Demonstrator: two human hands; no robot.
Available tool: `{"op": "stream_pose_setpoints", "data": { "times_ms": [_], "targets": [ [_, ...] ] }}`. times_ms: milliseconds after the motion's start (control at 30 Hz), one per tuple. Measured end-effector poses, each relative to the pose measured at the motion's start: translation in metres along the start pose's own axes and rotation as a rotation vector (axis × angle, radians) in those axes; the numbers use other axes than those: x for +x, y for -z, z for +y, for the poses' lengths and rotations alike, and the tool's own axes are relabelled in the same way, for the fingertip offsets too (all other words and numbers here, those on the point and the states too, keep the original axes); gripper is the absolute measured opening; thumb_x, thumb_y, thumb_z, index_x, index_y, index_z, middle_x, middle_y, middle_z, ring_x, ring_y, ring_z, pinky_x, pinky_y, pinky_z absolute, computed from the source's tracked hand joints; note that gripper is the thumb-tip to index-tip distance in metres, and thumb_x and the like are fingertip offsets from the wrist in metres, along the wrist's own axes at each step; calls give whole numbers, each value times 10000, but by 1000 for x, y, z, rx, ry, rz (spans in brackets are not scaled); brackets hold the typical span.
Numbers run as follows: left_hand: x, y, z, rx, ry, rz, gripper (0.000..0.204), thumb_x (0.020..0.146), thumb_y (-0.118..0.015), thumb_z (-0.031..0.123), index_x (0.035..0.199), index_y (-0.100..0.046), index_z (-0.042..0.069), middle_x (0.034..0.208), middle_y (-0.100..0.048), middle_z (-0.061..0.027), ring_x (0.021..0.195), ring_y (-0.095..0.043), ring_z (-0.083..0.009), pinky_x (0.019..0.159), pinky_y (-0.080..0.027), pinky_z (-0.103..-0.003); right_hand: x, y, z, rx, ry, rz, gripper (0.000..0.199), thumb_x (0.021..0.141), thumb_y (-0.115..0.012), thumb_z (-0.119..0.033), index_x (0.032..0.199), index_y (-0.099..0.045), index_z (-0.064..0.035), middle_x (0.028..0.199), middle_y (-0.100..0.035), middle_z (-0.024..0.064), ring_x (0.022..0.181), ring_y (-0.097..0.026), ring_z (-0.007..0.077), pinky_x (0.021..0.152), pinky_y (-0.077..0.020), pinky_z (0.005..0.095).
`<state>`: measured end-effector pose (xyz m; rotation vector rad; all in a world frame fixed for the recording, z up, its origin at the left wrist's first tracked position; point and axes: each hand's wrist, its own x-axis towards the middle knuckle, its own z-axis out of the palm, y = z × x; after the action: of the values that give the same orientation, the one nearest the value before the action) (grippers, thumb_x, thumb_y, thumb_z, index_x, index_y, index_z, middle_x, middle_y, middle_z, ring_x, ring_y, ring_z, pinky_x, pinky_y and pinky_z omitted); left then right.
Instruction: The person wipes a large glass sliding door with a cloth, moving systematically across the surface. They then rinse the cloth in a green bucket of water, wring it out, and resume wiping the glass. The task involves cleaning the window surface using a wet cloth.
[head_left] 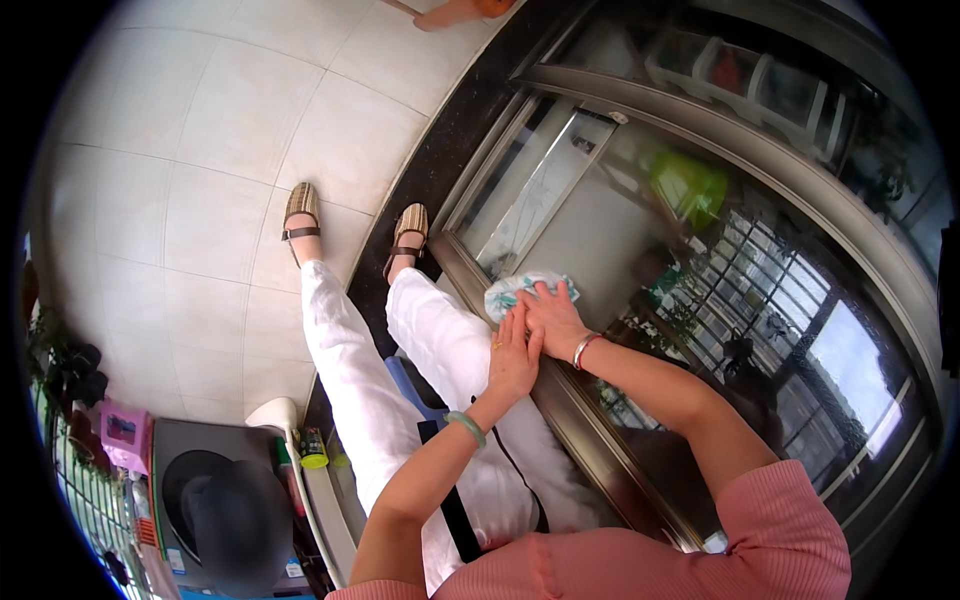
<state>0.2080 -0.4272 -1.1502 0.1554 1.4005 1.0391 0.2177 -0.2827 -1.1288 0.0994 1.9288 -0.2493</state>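
A bunched white cloth with green markings (530,288) lies against the lower part of a dark glass door panel (600,270). My right hand (553,318), wearing a silver bracelet at the wrist, presses down on the cloth with its fingers bent over it. Close beside it, my left hand (513,358), with a ring and a green bangle, has its fingertips at the cloth's near edge, touching the right hand. The part of the cloth under my fingers is hidden.
A metal frame (605,470) borders the glass, which mirrors a window grille and plants. Pale floor tiles (220,180) spread to the left, edged by a dark stone strip (420,170). A washing machine (200,440), a pink container (125,435) and a green-and-black can (313,448) stand lower left.
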Motion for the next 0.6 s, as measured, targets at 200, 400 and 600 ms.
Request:
{"op": "stream_pose_setpoints", "data": {
  "times_ms": [200, 400, 600],
  "targets": [
    [-31, 8, 35, 177, -32, -78, 711, 1044, -419, 483, 1575, -243, 44, 1559, -356, -249, 1422, -342, -464, 1161, -253, -580, -44, 24, -4, -17, 62, 15, 301, 839, -622, -256, 1103, -704, -136, 1232, -584, 57, 1189, -479, 288, 913, -344, 501],
    [-31, -13, 45, 116, -68, 15, 754, 1025, -480, 489, 1571, -240, 27, 1572, -312, -279, 1447, -298, -479, 1144, -280, -585, -39, 43, 22, -62, 103, -161, 257, 829, -619, -227, 1051, -704, -129, 1251, -591, 32, 1188, -495, 283, 936, -354, 491],
    [50, -9, 47, -37, -177, 79, 788, 1019, -514, 470, 1570, -206, -3, 1582, -242, -329, 1479, -232, -469, 1199, -251, -485, 23, 36, 78, -140, 13, 123, 284, 823, -647, -231, 1099, -697, -187, 1249, -598, 20, 1204, -504, 269, 964, -366, 509]
  ]
}}
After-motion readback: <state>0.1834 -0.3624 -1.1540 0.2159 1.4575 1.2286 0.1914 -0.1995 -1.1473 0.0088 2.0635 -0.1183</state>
